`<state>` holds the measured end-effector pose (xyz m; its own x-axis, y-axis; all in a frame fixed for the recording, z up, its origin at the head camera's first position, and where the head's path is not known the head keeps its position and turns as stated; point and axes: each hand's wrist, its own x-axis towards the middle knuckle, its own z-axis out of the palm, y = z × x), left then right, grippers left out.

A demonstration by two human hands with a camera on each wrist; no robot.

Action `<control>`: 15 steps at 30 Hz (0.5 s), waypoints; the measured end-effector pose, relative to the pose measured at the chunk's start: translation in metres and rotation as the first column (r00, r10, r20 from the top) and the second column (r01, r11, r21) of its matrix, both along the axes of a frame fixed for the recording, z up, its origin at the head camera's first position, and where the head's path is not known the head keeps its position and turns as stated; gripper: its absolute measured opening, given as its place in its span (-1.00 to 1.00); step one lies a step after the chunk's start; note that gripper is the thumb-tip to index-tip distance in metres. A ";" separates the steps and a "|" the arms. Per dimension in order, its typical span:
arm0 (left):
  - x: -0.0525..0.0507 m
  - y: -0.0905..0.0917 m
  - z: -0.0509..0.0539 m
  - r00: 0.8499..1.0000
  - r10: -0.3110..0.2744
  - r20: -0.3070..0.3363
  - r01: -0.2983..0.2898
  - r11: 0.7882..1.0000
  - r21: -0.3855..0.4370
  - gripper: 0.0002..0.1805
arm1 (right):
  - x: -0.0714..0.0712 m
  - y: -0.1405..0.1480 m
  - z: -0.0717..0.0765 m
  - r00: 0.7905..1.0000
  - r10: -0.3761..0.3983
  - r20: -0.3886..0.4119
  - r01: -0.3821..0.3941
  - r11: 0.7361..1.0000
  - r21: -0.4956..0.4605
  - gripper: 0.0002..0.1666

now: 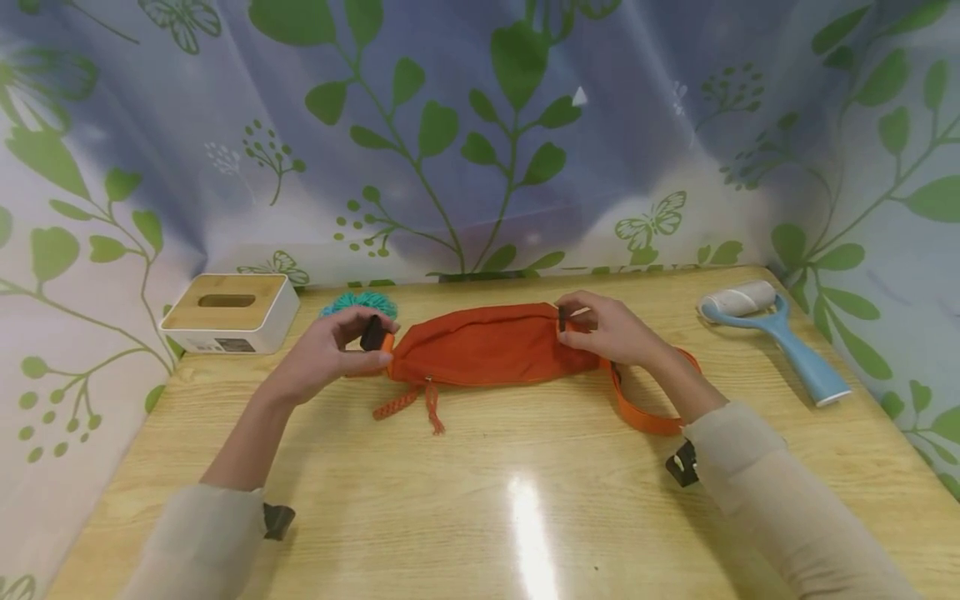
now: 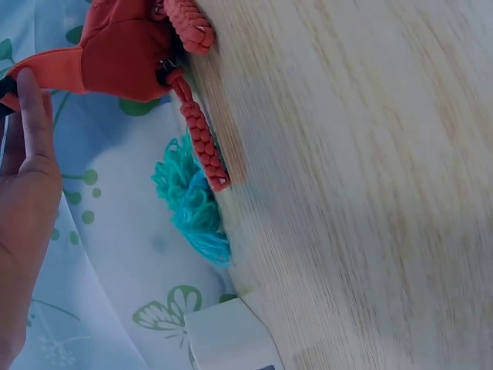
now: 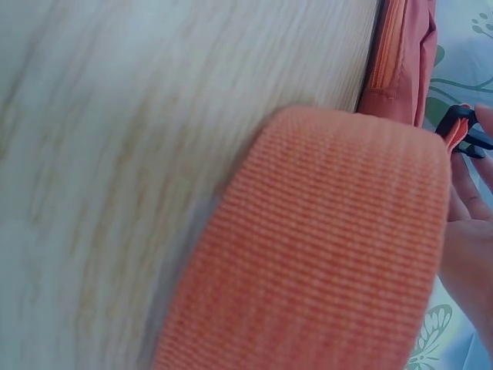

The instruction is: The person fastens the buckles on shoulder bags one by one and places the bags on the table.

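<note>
While the orange-red waist bag (image 1: 480,346) stretches sideways over the wood-grain tabletop (image 1: 420,500), the two hands are apart, one at each of its ends; whether its underside fully rests on the wood I cannot tell. At the bag's left end, the left hand (image 1: 322,354) pinches a black buckle (image 1: 372,333) and the orange webbing joined to it between thumb and fingers. At the bag's right end, the right hand (image 1: 611,329) pinches a black clip (image 3: 458,123) threaded with orange webbing. Two braided zipper pulls (image 2: 203,142) hang from the bag near its left end, one of them ending in a short fringe. A broad ribbed strap (image 1: 648,418) curves in a loop off the bag's right side, passing below the right wrist. Just behind the bag's left end sits a bundle of teal yarn (image 1: 369,302), partly hidden by the left hand in the head view. Farther left of the bag stands a white tissue box (image 1: 266,327) with a wooden lid. Well to the bag's right lies a blue-handled lint roller (image 1: 789,335). Behind the bag hangs a leaf-printed curtain (image 1: 637,125).
</note>
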<state>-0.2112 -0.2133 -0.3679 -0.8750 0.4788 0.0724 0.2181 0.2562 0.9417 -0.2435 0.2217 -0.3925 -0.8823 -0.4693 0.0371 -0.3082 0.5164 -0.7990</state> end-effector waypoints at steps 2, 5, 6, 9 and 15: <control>0.000 0.002 0.001 1.000 0.006 -0.007 -0.006 1.000 0.007 -0.53 | 0.001 0.000 0.001 1.000 -0.002 -0.009 0.002 1.000 0.011 -0.34; -0.001 0.004 0.000 1.000 0.023 -0.007 -0.023 1.000 0.015 -0.49 | 0.001 -0.001 0.002 1.000 0.000 -0.028 0.001 1.000 0.023 -0.34; -0.001 0.005 0.001 0.999 0.033 -0.003 -0.033 0.999 0.014 -0.48 | 0.002 -0.001 0.002 0.999 0.000 -0.032 0.001 1.000 0.021 -0.34; -0.002 0.008 0.000 0.998 0.057 0.009 -0.057 0.998 0.019 -0.44 | 0.003 -0.001 0.005 0.999 0.003 -0.043 -0.003 1.000 0.008 -0.33; -0.004 0.012 0.000 0.997 0.082 -0.017 -0.081 0.996 0.036 -0.46 | 0.004 -0.002 0.009 0.997 -0.011 -0.070 0.012 1.000 0.008 -0.36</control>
<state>-0.2156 -0.2010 -0.3684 -0.9093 0.4030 0.1040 0.2149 0.2406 0.9465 -0.2393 0.2192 -0.3833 -0.8830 -0.4595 0.0953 -0.3573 0.5267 -0.7713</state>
